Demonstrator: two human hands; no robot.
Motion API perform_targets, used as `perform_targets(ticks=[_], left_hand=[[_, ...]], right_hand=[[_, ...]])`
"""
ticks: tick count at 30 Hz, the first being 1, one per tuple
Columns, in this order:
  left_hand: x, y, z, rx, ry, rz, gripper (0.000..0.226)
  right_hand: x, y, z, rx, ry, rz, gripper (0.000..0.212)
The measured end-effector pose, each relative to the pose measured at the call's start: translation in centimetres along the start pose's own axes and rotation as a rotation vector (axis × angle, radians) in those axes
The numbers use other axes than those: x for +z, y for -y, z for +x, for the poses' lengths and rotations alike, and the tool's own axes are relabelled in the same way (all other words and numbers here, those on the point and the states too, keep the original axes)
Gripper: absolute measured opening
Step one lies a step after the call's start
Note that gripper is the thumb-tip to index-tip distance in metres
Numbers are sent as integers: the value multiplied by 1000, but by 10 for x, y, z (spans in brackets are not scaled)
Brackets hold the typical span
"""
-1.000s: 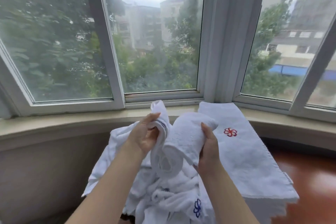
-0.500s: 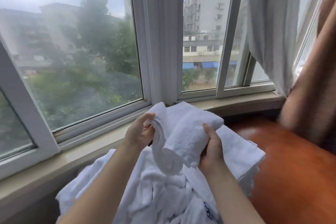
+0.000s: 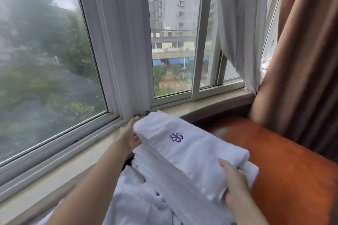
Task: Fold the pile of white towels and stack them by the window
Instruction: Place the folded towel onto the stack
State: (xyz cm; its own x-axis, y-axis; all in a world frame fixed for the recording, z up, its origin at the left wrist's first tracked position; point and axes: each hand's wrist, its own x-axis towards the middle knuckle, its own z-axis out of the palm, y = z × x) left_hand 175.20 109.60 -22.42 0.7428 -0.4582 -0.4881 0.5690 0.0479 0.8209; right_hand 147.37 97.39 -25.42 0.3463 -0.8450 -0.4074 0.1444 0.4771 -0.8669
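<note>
The folded towel (image 3: 190,150) lies on top of the stack of folded towels (image 3: 151,162), right by the window sill (image 3: 210,105), its purple flower emblem (image 3: 176,137) facing up. The right hand (image 3: 236,184) is at the towel's near end, thumb on top and fingers curled under the edge, gripping it. The left hand (image 3: 130,136) is at the far left corner, fingers straight and relaxed, palm against the side of the towel, touching rather than clutching. Below and nearer the camera sits the loose pile of unfolded towels (image 3: 142,201), rumpled, touching the stack's lower edge. To the right, a glossy reddish-brown wooden surface (image 3: 285,166) runs beside the stack. Behind everything, the white window frame (image 3: 126,45) divides the glass; trees show through the left pane, a grey apartment block (image 3: 173,7) through the middle one. A sheer white curtain (image 3: 236,29) hangs at the right, with a brown drape (image 3: 307,51) just beside it.
</note>
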Motion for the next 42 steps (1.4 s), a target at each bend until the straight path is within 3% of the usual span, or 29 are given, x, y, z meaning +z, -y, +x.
perform_targets(ticks=[1,3,4,7,10,13,15,19,21,24,25,28,31,36,42], left_hand=[[2,14,10,49,-55,62,53],[9,27,26,256,-112,182,77],[13,27,31,343,-122,205,80],[25,15,36,523,-56,60,68],[30,18,42,546,-97,68,63],[26,41,40,385,-330,353,69],[31,47,29,420,-385,399,71],[40,34,15,661,-182,267,82],[41,36,10,692,-274,588,83],[46,53,0,503,-527,1119,78],[50,59,-4,526,-525,1235,67],[67,72,-21,695,-284,1449,24],[75,89,-34,660,-150,1499,31],[73,115,-46,494,-103,1476,51],[65,135,-40,486,-72,1524,53]], right_hand=[[-7,-11,4,-3,-30,-99,65],[-11,-12,7,-23,-48,-165,49],[-10,-7,9,-63,-38,-181,36],[-8,19,14,-296,-59,-226,21],[-20,17,21,-420,-135,-276,19],[-37,-4,21,-294,-98,-301,35],[-43,-11,20,-274,-66,-277,44],[-41,7,11,-421,-75,-269,30],[-42,6,10,-379,-63,-285,36],[-51,-13,7,-189,-94,-466,60],[-54,-17,3,-183,-121,-537,70],[-54,-9,-9,-377,-257,-861,87],[-40,4,-16,-610,-222,-1142,75],[-29,-9,-14,-520,155,-1451,64],[-46,-42,-10,-523,185,-1509,66]])
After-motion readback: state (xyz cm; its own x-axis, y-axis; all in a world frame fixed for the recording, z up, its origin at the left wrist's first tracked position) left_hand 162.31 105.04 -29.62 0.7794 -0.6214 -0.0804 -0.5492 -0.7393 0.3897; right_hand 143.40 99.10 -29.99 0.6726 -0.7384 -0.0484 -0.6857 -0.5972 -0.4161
